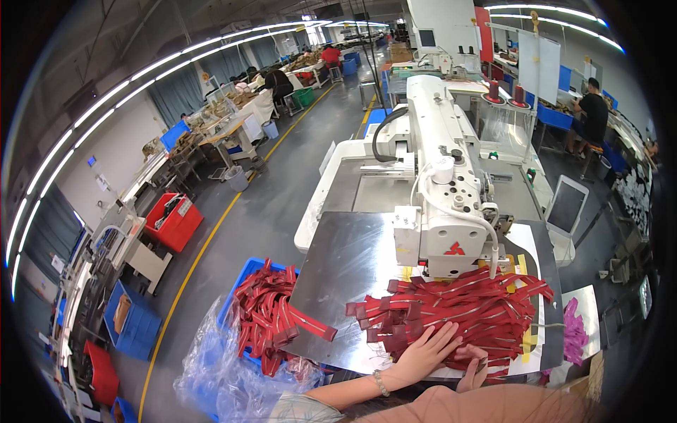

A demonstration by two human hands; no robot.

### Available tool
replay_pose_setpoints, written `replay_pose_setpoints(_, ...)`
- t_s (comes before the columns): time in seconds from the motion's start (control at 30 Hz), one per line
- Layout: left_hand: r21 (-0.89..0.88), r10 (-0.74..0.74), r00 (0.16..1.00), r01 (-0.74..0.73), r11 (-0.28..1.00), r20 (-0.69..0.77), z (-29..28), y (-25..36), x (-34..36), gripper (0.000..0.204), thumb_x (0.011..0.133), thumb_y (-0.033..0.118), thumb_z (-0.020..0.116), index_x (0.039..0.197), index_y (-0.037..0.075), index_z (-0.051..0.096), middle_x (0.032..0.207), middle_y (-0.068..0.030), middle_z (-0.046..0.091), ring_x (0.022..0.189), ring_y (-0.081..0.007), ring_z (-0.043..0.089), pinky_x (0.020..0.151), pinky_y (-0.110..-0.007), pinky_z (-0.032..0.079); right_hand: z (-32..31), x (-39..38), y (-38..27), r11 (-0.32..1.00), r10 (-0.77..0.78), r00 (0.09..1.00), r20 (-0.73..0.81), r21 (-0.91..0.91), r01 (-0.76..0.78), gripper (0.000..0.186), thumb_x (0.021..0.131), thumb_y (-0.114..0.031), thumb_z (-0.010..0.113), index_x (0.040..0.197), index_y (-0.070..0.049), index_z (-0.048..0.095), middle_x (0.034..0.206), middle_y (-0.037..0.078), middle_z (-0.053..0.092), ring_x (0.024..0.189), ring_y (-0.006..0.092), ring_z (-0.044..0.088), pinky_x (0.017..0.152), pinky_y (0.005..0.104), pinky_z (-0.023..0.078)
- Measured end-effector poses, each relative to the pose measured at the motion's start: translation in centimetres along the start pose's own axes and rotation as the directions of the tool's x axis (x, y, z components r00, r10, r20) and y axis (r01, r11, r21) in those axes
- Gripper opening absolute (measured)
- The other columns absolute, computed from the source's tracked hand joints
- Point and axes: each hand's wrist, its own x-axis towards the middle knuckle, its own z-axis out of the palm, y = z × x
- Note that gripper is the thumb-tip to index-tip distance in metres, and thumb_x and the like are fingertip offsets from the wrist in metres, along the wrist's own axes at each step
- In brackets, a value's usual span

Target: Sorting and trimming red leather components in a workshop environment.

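The left hand [423, 354] lies palm down, its fingers stretched out and a little spread, on a heap of dark red fabric strips with pale lines like zipper teeth [451, 303]; it rests on top and grips nothing that I can see. The right hand [470, 378], just beside it at the heap's near edge, has its fingers partly bent; from here I can't tell whether it has hold of a strip.

The heap sits on the shiny grey metal work plate [338, 261], right in front of the big white sewing machine [437, 127]. A second lot of red strips [264, 303] fills the blue plastic bin [248, 266] to the left, one strip reaching over the plate's edge. By my reckoning the work is somewhere in its middle, with plenty left to handle, since the heap is loose and unsorted. Which of the two lots is finished, if either is, I couldn't say.

Some things escape me. The machine's needle area is lost behind its head and the heap, and the strips overlap too much to count. Crumpled clear plastic film [226, 370] covers part of the bin. The right forearm is cut off at the bottom.
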Motion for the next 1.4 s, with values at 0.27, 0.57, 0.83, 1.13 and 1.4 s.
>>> replay_pose_setpoints(0.27, -0.036, -0.007, 0.993, 0.002, 0.999, -0.119, 0.9, -0.4, -0.2, 0.056, 0.081, 0.031, 0.051, 0.131, 0.008, 0.038, 0.141, -0.0131, 0.028, 0.132, -0.0229, 0.024, 0.105, -0.04, 0.019, -0.9, -2.9, 3.4, 0.984, -0.161, 0.987, 0.025, -0.067, 0.163, 0.03, 0.096, -0.022, 0.033, 0.105, 0.003, 0.047, 0.072, 0.014, 0.057, 0.057, 0.0152, 0.053, 0.052, 0.0232, 0.042)
replay_pose_setpoints(0.57, -0.163, -0.047, 0.986, 0.021, 0.986, -0.159, 1.4, -0.3, -0.1, 0.051, 0.08, 0.025, 0.047, 0.127, 0.007, 0.042, 0.14, -0.0137, 0.031, 0.131, -0.0237, 0.027, 0.106, -0.04, 0.02, 0.8, -5.5, 2.8, 0.989, 0.014, 0.994, 0.112, -0.148, 0.003, 0.035, 0.095, -0.025, 0.034, 0.106, 0.006, 0.047, 0.079, 0.015, 0.056, 0.072, 0.0215, 0.056, 0.069, 0.0281, 0.044)
replay_pose_setpoints(0.83, -0.127, -0.023, 0.983, 0.0, 0.992, -0.181, 1.6, -0.4, -0.5, 0.045, 0.082, 0.02, 0.044, 0.125, 0.005, 0.044, 0.14, -0.015, 0.03, 0.131, -0.0251, 0.028, 0.105, -0.04, 0.022, -1.1, -2.9, 0.6, 0.848, 0.093, 0.992, 0.09, -0.529, -0.032, 0.03, 0.092, -0.011, 0.034, 0.11, 0.009, 0.049, 0.1, 0.018, 0.053, 0.091, 0.0276, 0.051, 0.085, 0.035, 0.038)
replay_pose_setpoints(1.13, -0.364, 0.07, 0.973, -0.148, 0.92, -0.218, 0.5, -0.8, -2.6, 0.048, 0.077, 0.016, 0.057, 0.124, 0.012, 0.046, 0.137, -0.0126, 0.035, 0.127, -0.0251, 0.033, 0.104, -0.042, 0.025, -0.9, -1.0, 1.7, 0.804, 0.059, 0.995, 0.082, -0.594, 0.002, 0.027, 0.092, -0.012, 0.035, 0.107, 0.005, 0.051, 0.092, 0.014, 0.053, 0.081, 0.023, 0.05, 0.078, 0.034, 0.037)
replay_pose_setpoints(1.4, -0.319, -0.134, 0.853, -0.04, 0.947, -0.505, -2.5, -5.1, -8.6, 0.028, 0.071, 0.008, 0.061, 0.098, 0.009, 0.061, 0.099, -0.0043, 0.058, 0.087, -0.0198, 0.056, 0.075, -0.033, 0.042, -1.9, -2.7, 3.0, 0.958, 0.021, 0.998, -0.051, -0.284, -0.034, 0.032, 0.096, -0.022, 0.032, 0.104, 0.004, 0.049, 0.066, 0.007, 0.052, 0.062, 0.0134, 0.048, 0.06, 0.0236, 0.037)
